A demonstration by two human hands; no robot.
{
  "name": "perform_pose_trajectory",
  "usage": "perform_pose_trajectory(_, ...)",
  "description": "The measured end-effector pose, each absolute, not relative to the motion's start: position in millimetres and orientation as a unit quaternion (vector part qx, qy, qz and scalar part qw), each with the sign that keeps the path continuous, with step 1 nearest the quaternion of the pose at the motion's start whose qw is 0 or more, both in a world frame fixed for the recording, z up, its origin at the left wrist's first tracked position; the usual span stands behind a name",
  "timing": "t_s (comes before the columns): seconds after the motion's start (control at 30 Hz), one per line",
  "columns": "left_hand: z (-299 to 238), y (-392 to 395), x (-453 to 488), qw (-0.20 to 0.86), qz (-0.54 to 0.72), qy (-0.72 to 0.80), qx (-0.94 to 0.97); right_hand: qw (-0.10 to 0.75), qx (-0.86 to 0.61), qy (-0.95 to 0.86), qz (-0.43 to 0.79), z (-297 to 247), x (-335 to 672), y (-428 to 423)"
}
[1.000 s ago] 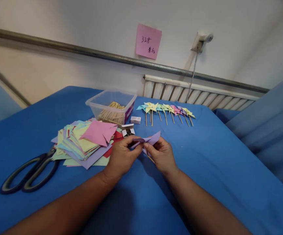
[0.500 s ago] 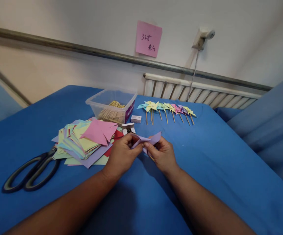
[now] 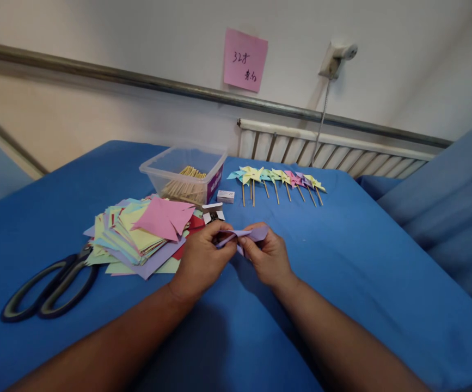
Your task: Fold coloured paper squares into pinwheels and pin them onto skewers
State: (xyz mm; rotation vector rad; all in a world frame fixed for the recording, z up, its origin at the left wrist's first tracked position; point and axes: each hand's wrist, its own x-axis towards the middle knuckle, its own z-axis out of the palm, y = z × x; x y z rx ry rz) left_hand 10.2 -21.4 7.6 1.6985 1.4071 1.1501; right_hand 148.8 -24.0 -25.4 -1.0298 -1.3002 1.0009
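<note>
Two grips pinch purple paper (image 3: 247, 234) | it lies between left hand (image 3: 201, 261) and right hand (image 3: 269, 258) | seemingly folded

Lilac paper pinwheel (image 3: 247, 236), partly folded with flaps curled in, held just above the blue bed between left hand (image 3: 202, 260) and right hand (image 3: 267, 256).

Head-worn view, facing forward and down, close over blue table (image 3: 342, 283)

Both forearms (image 3: 138, 332) are stretched forward and angled inward, and the left hand (image 3: 201, 260) and the right hand (image 3: 267, 257) are held close together with thumbs and forefingers pinched shut.
</note>
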Motion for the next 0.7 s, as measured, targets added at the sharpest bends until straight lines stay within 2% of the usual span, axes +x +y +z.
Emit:
perform_pose_trajectory(0.33,7.9,-23.6,11.9,0.326,0.446,0.527,0.646,0.561,-0.447,-0.56,0.415,-27.2,148.8,-23.5)
perform_pose_trajectory(0.53,5.9,-21.1,14.2,0.407,0.476,0.503,0.595,0.564,-0.479,-0.573,0.353,-26.0,148.5,-23.5)
perform_pose_trajectory(0.7,-0.1,-15.4,14.0,0.471,0.507,0.481,0.539,0.576,-0.467,-0.51,0.436,-28.3,143.9,-21.4)
